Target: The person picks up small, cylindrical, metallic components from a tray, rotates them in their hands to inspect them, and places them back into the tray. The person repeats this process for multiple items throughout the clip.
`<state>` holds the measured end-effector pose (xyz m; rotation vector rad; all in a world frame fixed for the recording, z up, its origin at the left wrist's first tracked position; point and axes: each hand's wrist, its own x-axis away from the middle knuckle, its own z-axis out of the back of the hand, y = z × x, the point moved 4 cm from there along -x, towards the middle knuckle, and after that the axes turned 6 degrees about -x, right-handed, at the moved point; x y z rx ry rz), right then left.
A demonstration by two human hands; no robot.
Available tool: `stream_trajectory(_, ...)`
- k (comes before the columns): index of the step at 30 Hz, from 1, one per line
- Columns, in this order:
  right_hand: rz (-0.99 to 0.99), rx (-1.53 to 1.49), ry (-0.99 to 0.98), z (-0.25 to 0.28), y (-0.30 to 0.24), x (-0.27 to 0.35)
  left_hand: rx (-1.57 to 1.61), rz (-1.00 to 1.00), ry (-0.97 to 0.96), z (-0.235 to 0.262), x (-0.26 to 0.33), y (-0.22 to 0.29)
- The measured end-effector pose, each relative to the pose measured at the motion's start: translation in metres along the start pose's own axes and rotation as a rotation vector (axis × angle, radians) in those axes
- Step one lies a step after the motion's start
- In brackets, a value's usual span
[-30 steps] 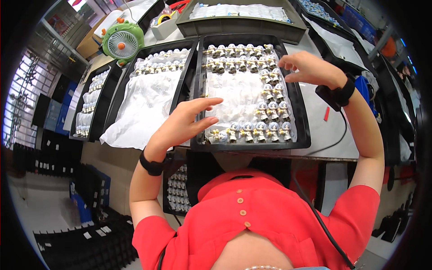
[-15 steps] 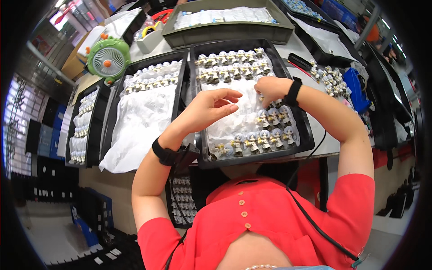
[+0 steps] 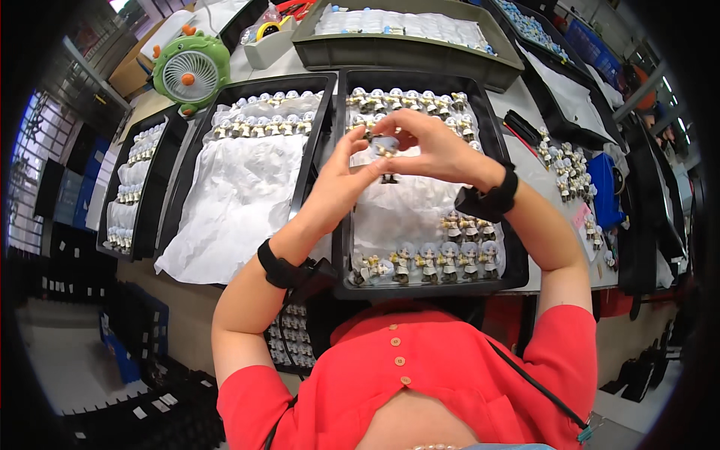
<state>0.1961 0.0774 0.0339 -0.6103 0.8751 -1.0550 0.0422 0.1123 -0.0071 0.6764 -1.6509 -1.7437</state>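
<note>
Over the middle black tray [image 3: 517, 279] both my hands meet around one small figurine [image 3: 385, 146] with pale hair and dark feet. My right hand [image 3: 435, 150] pinches it from the right, thumb below and fingers curled above. My left hand [image 3: 334, 184] closes on it from the left, with thumb and fingers at its side; part of the figurine is hidden behind the fingers. Rows of similar figurines [image 3: 448, 259] stand on white paper at the tray's near end, and further rows [image 3: 405, 100] fill its far end.
To the left is another black tray [image 3: 321, 112] with figurines and white sheet [image 3: 232, 187]. A green fan [image 3: 191, 71] stands at the far left, a grey-green bin [image 3: 405, 52] at the back. Loose figurines [image 3: 574, 172] lie on the right beside a blue container [image 3: 604, 187].
My right hand has come up from the tray's right side with a figurine, moving left. My left hand has moved slightly left and up to meet it.
</note>
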Motion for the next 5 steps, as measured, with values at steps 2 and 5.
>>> stream_trajectory(2,0.038,0.009,0.018,-0.01,0.009,-0.005,0.164,0.055,-0.094,0.002,-0.005,-0.008)
stream_trajectory(5,0.061,-0.109,0.063,-0.021,0.026,-0.001,0.23,0.204,-0.207,0.004,-0.009,-0.018)
